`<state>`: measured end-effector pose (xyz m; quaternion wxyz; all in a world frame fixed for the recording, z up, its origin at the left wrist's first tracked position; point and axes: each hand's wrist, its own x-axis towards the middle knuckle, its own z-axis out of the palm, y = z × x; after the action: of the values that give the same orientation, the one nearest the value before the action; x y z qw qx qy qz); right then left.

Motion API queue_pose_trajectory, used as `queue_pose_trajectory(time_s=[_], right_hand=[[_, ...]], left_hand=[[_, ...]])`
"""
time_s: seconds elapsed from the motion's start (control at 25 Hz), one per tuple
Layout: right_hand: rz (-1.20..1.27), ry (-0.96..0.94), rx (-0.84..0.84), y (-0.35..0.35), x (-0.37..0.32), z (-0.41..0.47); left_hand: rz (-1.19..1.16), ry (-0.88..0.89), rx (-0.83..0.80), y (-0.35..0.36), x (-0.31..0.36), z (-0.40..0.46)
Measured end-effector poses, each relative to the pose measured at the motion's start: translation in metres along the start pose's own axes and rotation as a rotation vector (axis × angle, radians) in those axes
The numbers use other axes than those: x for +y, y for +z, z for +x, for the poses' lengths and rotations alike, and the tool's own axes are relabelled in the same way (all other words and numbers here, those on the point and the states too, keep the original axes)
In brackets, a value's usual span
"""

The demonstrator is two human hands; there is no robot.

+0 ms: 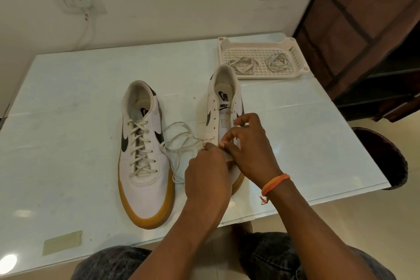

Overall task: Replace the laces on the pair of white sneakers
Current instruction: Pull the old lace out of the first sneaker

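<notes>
Two white sneakers with gum soles stand on the glass table (68,102). The left sneaker (145,154) is fully laced. The right sneaker (223,107) shows mostly bare eyelets, and a cream lace (179,141) trails from its lower eyelets in loose loops between the shoes. My left hand (206,173) pinches this lace at the shoe's left side. My right hand (250,145), with an orange thread band at the wrist, has fingertips on the lace at the eyelet rows. Both hands cover the shoe's toe.
A white perforated plastic tray (293,52) at the table's back right holds two coiled laces (243,65) (276,61). A dark wooden shelf unit (368,36) stands to the right, a dark round stool (386,157) beside the table. A tape patch (62,243) lies near the front edge.
</notes>
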<state>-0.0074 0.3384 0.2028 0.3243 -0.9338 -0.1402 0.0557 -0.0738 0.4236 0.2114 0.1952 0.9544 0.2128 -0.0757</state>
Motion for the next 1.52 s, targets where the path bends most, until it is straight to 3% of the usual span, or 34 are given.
queue_pose_trajectory(time_s=[0.16,0.36,0.44,0.52,0.6,0.72,0.88,0.96,1.08,1.16,1.24,1.4,1.52], right_hand=[[-0.059,-0.068,-0.02,-0.008,0.001,0.003],[0.667,0.362,0.188,-0.033,0.019,0.013],[0.53,0.361,0.249,-0.029,0.017,0.013],[0.251,0.132,0.271,-0.024,0.012,0.009],[0.106,-0.04,0.151,-0.015,0.007,0.004],[-0.101,-0.092,0.048,0.002,0.007,0.0],[-0.133,-0.086,0.139,0.007,0.004,0.001],[0.028,-0.026,0.225,-0.001,0.004,0.005],[0.418,0.242,0.494,-0.027,0.015,0.013],[0.425,0.314,0.598,-0.04,0.024,0.015],[0.273,0.212,0.539,-0.039,0.021,0.014],[-0.046,-0.128,0.214,-0.006,0.011,0.004],[-0.102,-0.126,0.129,0.01,0.008,-0.002]], left_hand=[[0.044,-0.015,0.005,-0.003,0.002,0.001],[-0.055,-0.029,-0.01,-0.006,0.006,-0.001],[-0.062,-0.025,-0.045,-0.006,0.007,0.0],[-0.062,-0.02,-0.064,-0.008,0.009,0.0],[-0.064,-0.012,-0.065,-0.012,0.01,-0.003],[-0.071,0.088,0.044,-0.019,0.008,-0.012],[-0.068,0.095,0.078,-0.017,0.008,-0.013],[-0.08,0.033,0.028,-0.013,0.008,-0.006],[-0.087,0.011,0.006,-0.008,0.008,-0.002],[-0.086,0.017,0.004,-0.008,0.008,-0.002],[-0.092,0.014,-0.008,-0.007,0.007,-0.001],[-0.058,0.012,-0.023,-0.007,0.007,0.001],[-0.015,0.045,-0.083,-0.004,0.005,0.003]])
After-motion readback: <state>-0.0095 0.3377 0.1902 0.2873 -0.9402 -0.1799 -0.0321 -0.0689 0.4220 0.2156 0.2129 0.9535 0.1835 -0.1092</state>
